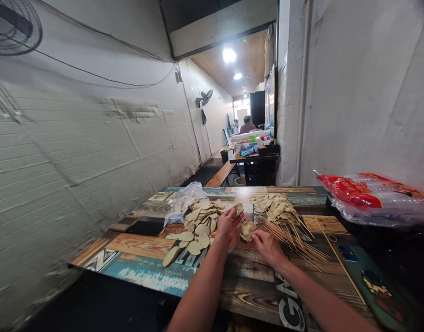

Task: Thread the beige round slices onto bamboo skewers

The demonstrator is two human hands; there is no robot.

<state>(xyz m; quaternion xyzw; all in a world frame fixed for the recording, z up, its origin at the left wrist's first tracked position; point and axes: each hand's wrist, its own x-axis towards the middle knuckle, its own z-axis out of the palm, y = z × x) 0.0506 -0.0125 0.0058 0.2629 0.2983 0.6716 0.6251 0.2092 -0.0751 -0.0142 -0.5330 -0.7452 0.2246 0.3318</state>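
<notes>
Both my hands work above the middle of the wood-patterned table (246, 295). My left hand (228, 224) is closed on a thin, pale beige slice (238, 210), held up between the fingers. Lower and to the right, my right hand (268, 246) pinches the edge of more folded beige slices (247, 231). A thin stick seems to run between the two bits, though my fingers hide most of it. Left of my hands lies a heap of loose oval slices (202, 216). On the right, slices threaded on bamboo skewers (276, 207) are piled up, their bare stick ends (301, 246) pointing toward me.
A clear plastic bag (189, 196) sits behind the loose heap, with a black phone-like slab (145, 228) to its left. At right are a green phone (371, 281) and a red-and-clear plastic package (374, 198). Farther back stand a bench (221, 174) and a cluttered table (255, 158).
</notes>
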